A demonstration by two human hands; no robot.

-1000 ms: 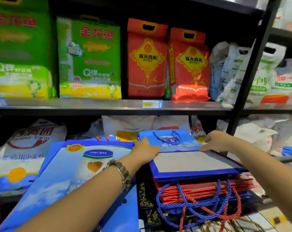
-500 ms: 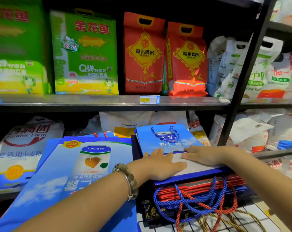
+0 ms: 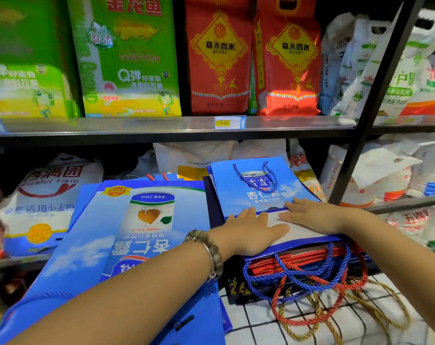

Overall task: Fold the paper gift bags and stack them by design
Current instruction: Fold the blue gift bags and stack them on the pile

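Head — left hand (image 3: 251,232), right hand (image 3: 313,215), pressing bag (image 3: 230,192)

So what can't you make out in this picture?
Head view.
Stack under the top blue bag: covered by it, the left hand and right hand; number of bags unclear.
Large blue bag: near end cut off by the bottom edge, partly behind the left forearm.
Price tag: print too small.

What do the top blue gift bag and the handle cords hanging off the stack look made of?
Top blue gift bag: apparently glossy coated paper; flat printed face, crisp folded flap with matte pale underside. Handle cords: twisted rope, likely synthetic; visible spiral strands, slight sheen.
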